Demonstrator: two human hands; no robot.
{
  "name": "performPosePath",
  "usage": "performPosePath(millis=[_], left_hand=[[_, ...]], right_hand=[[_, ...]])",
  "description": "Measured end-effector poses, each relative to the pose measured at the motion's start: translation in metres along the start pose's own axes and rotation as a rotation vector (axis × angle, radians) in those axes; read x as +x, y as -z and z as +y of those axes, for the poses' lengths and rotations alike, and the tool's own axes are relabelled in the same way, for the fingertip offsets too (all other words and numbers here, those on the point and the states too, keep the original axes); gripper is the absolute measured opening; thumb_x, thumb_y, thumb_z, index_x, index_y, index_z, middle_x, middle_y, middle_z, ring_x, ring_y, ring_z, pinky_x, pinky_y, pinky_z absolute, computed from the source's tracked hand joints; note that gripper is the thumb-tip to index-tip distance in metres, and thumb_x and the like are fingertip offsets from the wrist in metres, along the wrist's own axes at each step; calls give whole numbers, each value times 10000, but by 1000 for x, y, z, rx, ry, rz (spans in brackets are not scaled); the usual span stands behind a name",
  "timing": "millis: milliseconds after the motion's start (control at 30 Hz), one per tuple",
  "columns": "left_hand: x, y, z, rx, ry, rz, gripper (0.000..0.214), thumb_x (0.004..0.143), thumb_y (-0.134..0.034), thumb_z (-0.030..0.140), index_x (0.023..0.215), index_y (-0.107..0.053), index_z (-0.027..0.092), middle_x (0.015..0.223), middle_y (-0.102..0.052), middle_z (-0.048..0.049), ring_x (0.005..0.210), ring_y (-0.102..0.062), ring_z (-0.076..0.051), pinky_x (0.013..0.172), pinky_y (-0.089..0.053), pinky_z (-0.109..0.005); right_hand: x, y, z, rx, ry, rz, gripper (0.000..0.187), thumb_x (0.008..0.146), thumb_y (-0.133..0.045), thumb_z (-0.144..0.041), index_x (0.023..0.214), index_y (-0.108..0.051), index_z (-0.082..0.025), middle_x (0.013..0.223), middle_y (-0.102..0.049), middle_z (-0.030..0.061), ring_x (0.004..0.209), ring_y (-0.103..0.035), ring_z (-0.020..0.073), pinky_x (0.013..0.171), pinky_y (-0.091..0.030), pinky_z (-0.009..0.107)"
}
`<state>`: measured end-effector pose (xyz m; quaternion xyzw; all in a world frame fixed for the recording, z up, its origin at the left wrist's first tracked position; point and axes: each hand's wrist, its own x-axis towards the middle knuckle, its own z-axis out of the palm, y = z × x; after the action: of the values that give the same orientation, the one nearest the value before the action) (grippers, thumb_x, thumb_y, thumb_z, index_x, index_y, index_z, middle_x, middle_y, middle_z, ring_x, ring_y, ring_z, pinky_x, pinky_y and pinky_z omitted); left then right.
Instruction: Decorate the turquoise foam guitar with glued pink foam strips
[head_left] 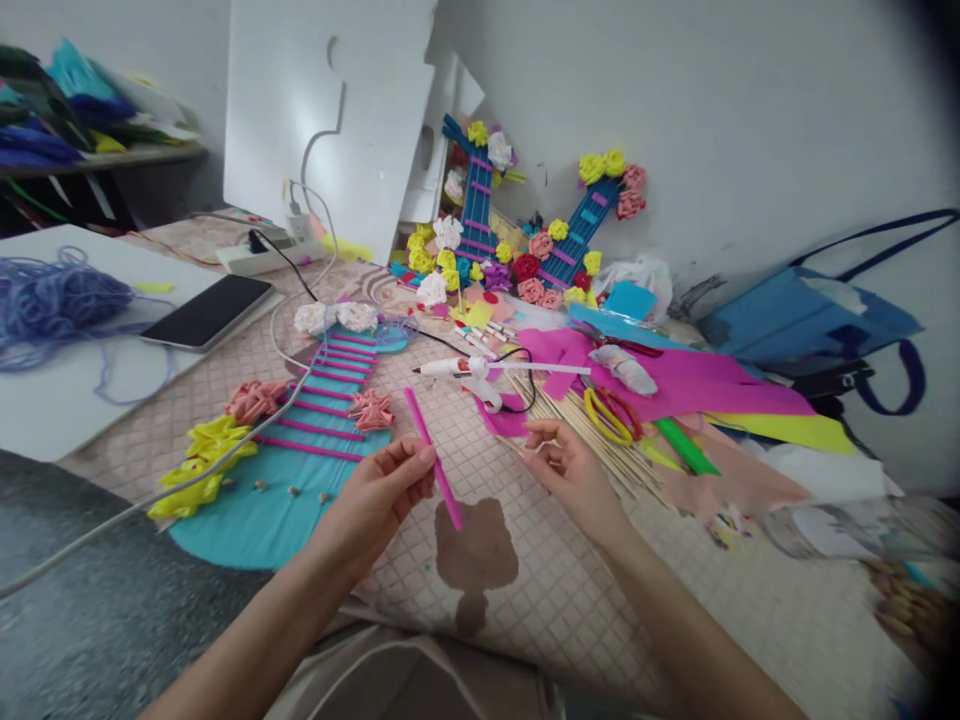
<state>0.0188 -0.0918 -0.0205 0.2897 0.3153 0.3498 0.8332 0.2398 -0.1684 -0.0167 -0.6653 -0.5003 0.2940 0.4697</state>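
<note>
My left hand [390,490] pinches a narrow magenta paper tube [435,458] between thumb and fingers, tilted above the quilted cloth. My right hand [574,480] is closed, its fingertips around what looks like a thin wooden stick [510,444], mostly hidden by the hand. Just beyond my right fingers lies a magenta paper piece [504,416]. Left of my left hand rests a turquoise guitar-shaped craft [255,520] with magenta strips across it and yellow, pink and white paper flowers. A white glue gun [456,368] lies between and beyond both hands.
Bamboo sticks [600,440], yellow-handled scissors [607,417] and magenta paper sheets [697,385] lie at right. A white cable [247,440] crosses the craft. A phone [210,310] and purple yarn [60,300] rest at left. Flowered blue crafts [577,235] lean against the wall.
</note>
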Motion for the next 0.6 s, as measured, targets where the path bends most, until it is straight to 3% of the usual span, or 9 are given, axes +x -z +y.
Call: performPosePath(millis=[100,233,400,600], left_hand=[[-4,2,-2,9,68,-28,214,678,-801,266,706,-640,128,686,-631,-8,593,-569,-74,590,-484,-182],[-8,5,-2,-1,108,-40,210,692,-795,256,719,-626,133,677,-619,5,583,-568,-68,590,-493,-185],[-9,8,-1,13,133,-52,225,709,-785,265,732,-607,129,677,-600,13,586,-558,-60,600,-490,-183],[-9,10,0,2,134,-54,257,680,-804,282,735,-601,134,644,-584,23,568,-535,-56,577,-462,-180]], right_hand=[[25,-3,-5,-320,220,92,301,785,-656,-321,1050,-591,-193,973,-599,76,850,-566,205,723,-481,349],[69,-15,-4,-530,380,92,361,731,-717,-349,1039,-634,-179,1083,-618,119,1077,-516,299,926,-408,471],[112,-39,0,-534,376,-104,332,707,-731,-330,1002,-681,-185,924,-686,75,926,-593,276,871,-436,446],[122,-52,-3,-419,393,-117,279,794,-653,-325,1032,-671,-179,987,-703,73,936,-625,249,854,-469,388]])
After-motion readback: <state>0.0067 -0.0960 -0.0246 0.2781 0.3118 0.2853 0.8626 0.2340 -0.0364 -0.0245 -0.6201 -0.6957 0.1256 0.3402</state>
